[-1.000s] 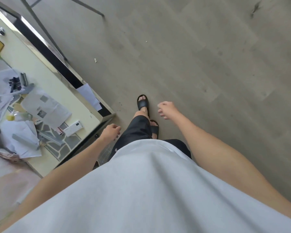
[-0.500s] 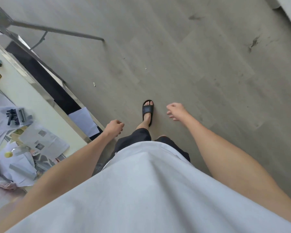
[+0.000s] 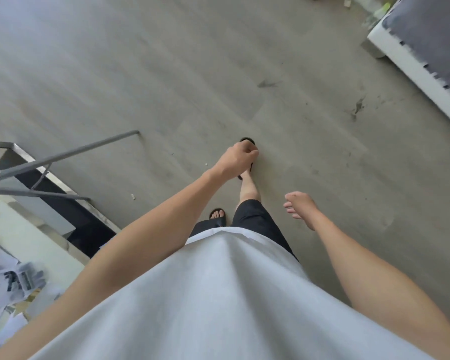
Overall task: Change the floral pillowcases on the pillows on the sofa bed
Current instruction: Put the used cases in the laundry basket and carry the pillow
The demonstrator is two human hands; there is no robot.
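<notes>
Head view showed the person looking down over a white shirt [image 3: 218, 302] and black shorts [image 3: 255, 216] at a grey floor [image 3: 166, 74]. The left hand [image 3: 238, 159] was out in front of the body, its fingers [image 3: 250, 152] curled together into a loose fist that held nothing; it overlapped the forward foot and its black sandal [image 3: 246, 139] in the picture. The right hand [image 3: 300, 207] hung lower and nearer the body, fingers relaxed and slightly apart, also holding nothing and touching nothing. A second sandalled foot [image 3: 218, 216] showed just beside the shirt hem.

At the far right corner of the floor stood a low white frame with a dark grey mattress [image 3: 431, 40], which looked like the sofa bed; no pillows or floral pillowcases showed on the part in view. At the left edge a pale tabletop [image 3: 37, 245] with a metal rim carried scattered papers [image 3: 13, 284], blurred. Thin grey metal legs [image 3: 70, 153] crossed above its far corner.
</notes>
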